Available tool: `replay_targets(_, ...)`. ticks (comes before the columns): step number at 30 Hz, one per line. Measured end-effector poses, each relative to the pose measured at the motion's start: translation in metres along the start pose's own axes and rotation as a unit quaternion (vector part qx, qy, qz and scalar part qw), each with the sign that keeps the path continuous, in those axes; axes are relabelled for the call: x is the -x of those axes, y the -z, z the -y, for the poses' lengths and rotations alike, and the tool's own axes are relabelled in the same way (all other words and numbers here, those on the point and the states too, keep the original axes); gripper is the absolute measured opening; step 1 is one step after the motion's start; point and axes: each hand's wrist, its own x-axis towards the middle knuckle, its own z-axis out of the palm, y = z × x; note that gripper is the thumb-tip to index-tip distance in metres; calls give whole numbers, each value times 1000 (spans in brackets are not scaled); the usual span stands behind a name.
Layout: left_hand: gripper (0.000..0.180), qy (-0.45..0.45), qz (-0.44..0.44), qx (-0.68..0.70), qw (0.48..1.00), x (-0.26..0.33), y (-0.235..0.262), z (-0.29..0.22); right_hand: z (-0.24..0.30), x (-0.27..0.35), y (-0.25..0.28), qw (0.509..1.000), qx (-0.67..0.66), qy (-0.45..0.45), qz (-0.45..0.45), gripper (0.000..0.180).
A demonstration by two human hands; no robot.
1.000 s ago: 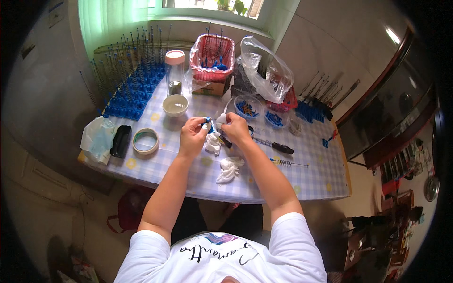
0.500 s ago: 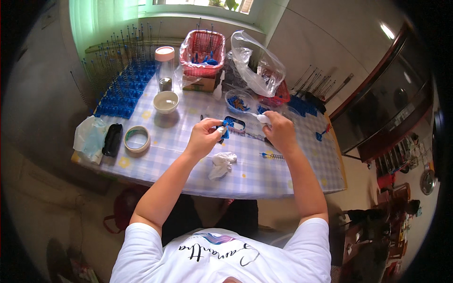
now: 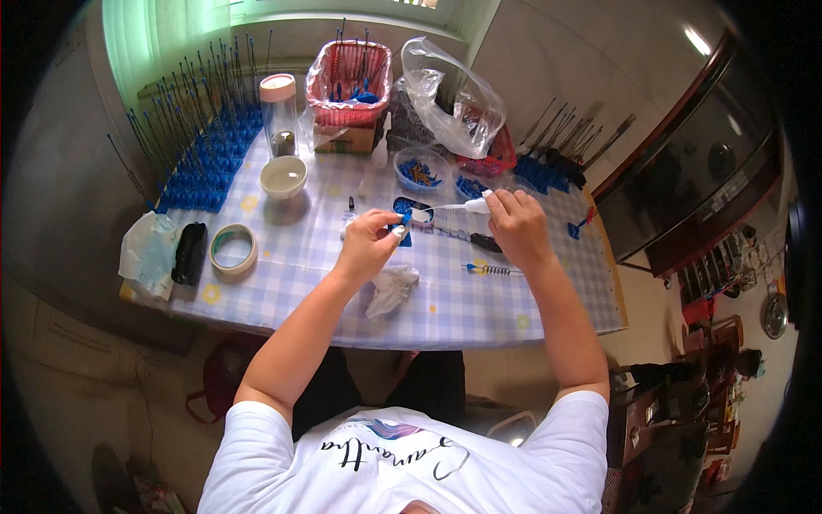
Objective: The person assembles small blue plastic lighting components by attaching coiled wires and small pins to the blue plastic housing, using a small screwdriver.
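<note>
My left hand (image 3: 370, 243) is closed in a pinch on a small blue plastic piece (image 3: 406, 220), its fingertips partly wrapped in white. In my right hand (image 3: 519, 226) is a white squeeze bottle (image 3: 476, 206) with a long thin nozzle. The bottle lies nearly level, and its nozzle points left toward the blue piece; I cannot tell whether they touch. Just beyond the left fingers sits a small dark-rimmed tray (image 3: 402, 205) of blue bits. A spring with a blue tip (image 3: 491, 270) lies below the right hand, and a crumpled tissue (image 3: 393, 289) near the left wrist.
Rows of blue bases with upright springs (image 3: 201, 176) fill the back left, with more (image 3: 539, 176) at the back right. A lidded bottle (image 3: 279, 120), white bowl (image 3: 283, 176), tape roll (image 3: 233, 249), red basket (image 3: 347, 110) and tub of small parts (image 3: 419, 173) stand around.
The whole view has shifted slightly. My right hand has moved a little to the right with the squeeze bottle, whose nozzle shows more plainly. My left hand keeps its pinch on the blue piece.
</note>
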Motion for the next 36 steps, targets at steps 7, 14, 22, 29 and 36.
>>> replay_targets(7,21,-3,-18,7,1000,1,1,2,-2,-11,3,998,37,55,-2,25)
replay_targets(14,19,-16,-13,-9,1000,2,1,1,-4,-18,12,995,70,73,7,27)
replay_targets(22,18,-20,2,-24,1000,2,3,2,-4,-25,19,991,91,95,9,27)
replay_targets(29,18,-24,2,-27,999,3,3,0,-1,-27,21,989,96,109,17,26)
replay_targets(36,19,-19,5,-40,999,3,2,-3,-3,-28,23,987,108,114,20,25)
